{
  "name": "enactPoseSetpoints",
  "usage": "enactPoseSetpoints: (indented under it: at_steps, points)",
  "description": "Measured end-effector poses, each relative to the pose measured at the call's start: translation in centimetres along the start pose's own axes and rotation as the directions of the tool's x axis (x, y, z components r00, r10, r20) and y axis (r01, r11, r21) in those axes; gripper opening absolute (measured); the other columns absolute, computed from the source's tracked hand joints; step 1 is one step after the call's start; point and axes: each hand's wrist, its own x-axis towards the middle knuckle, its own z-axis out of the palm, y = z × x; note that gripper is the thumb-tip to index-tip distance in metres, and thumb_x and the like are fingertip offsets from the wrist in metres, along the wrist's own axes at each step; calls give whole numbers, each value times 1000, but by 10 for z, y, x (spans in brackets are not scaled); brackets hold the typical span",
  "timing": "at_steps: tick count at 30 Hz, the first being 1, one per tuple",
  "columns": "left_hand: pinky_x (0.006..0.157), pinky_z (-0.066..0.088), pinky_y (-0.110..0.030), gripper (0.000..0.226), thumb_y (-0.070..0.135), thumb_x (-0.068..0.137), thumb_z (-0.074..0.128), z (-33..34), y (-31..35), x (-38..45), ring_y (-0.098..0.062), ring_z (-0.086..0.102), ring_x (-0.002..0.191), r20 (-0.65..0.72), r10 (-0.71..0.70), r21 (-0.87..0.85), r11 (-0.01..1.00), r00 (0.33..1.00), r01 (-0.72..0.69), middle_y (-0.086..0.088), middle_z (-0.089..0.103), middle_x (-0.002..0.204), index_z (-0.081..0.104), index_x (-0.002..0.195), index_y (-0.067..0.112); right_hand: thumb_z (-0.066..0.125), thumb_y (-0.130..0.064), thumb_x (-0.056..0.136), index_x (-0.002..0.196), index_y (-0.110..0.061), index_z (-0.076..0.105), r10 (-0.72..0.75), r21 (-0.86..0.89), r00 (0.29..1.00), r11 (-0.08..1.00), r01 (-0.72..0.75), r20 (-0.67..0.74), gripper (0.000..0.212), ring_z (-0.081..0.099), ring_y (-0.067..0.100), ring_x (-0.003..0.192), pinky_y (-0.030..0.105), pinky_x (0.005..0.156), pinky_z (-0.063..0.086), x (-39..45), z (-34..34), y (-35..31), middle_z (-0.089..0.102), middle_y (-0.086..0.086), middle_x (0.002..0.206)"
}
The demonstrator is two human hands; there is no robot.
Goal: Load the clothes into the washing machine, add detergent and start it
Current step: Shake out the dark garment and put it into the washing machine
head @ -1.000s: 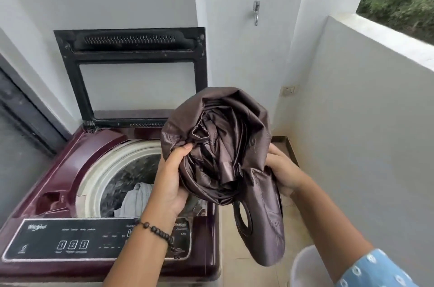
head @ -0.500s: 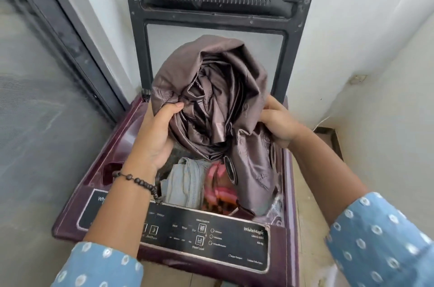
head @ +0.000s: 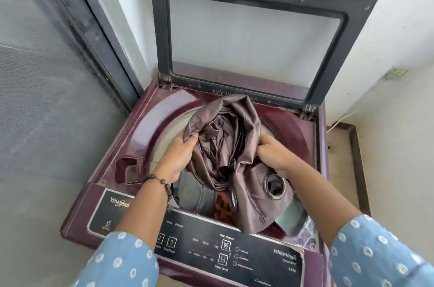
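Observation:
A bundled shiny brown curtain (head: 225, 136) with a metal eyelet ring sits in the mouth of the maroon top-load washing machine (head: 131, 136). My left hand (head: 178, 155) grips its left side and my right hand (head: 273, 153) grips its right side. Both hands are down at the drum opening. Under the curtain lie grey clothes (head: 199, 195) and an orange patterned piece (head: 222, 209). The lid (head: 256, 5) stands upright behind. The black control panel (head: 223, 251) runs along the front edge.
A recessed detergent compartment (head: 128, 169) sits at the machine's left front. A dark-framed mesh door (head: 47, 75) stands to the left. White walls close in behind and to the right, with a strip of floor (head: 340, 157) beside the machine.
Both hands have lowered the brown curtain from chest height over the machine down into the drum opening. The view has tilted down and moved closer to the machine.

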Motion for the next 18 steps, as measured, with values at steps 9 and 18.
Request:
enactPoseSetpoints:
  at_steps: [9, 18]
  points:
    - [98, 51, -55, 34, 36, 105, 42, -2, -23, 49, -35, 65, 108, -3, -99, 237, 967, 995, 97, -11, 67, 116, 52, 130, 14, 46, -2, 84, 93, -5, 64, 117, -395, 990, 909, -136, -72, 20, 64, 30, 92, 39, 76, 52, 55, 11, 14, 68, 13, 98]
    - [115, 35, -40, 62, 33, 105, 48, 2, -27, 77, -27, 32, 147, 19, -41, 334, 942, 999, 32, -4, 27, 164, 20, 159, 20, 38, 1, 93, 145, -11, 41, 44, -531, 989, 840, -112, -139, 54, 59, 29, 105, 29, 74, 44, 89, 10, 28, 54, 15, 137]
